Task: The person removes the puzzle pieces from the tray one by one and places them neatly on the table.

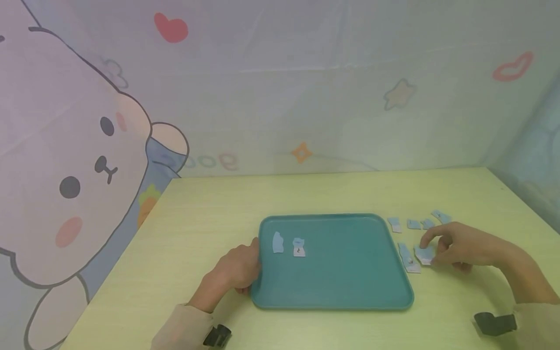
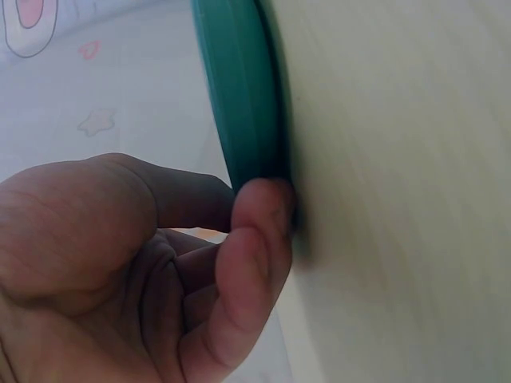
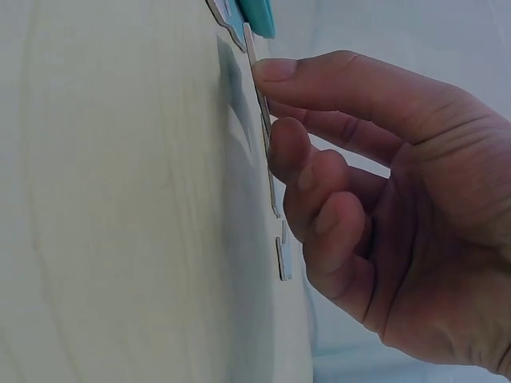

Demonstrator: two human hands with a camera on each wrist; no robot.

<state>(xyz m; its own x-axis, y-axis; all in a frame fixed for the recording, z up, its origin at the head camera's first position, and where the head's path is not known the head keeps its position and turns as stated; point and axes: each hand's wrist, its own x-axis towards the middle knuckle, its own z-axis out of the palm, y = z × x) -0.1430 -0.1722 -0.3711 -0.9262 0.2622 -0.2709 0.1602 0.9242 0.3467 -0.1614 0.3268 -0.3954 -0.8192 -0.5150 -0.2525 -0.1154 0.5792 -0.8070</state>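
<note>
On the left, my left hand (image 1: 239,266) grips the rim of a teal tray (image 1: 350,287), thumb and curled fingers around its edge (image 2: 239,96) in the left wrist view. My right hand (image 1: 470,245) pinches a light blue and white puzzle piece (image 1: 423,254) on the table, just right of the tray. In the right wrist view, the thumb (image 3: 279,70) lies against the edge of that thin piece (image 3: 257,80), and a shadow shows beneath it. Inside the tray, towards its left, lie a plain blue piece (image 1: 277,242) and a blue and white patch (image 1: 299,248).
A long piece (image 1: 409,258) lies beside the tray's right rim. Farther back are more pieces, among them a blue and white one (image 1: 394,224) and a slanted one (image 1: 441,216). The pale yellow table (image 1: 218,204) ends at a printed cloth backdrop (image 1: 280,97).
</note>
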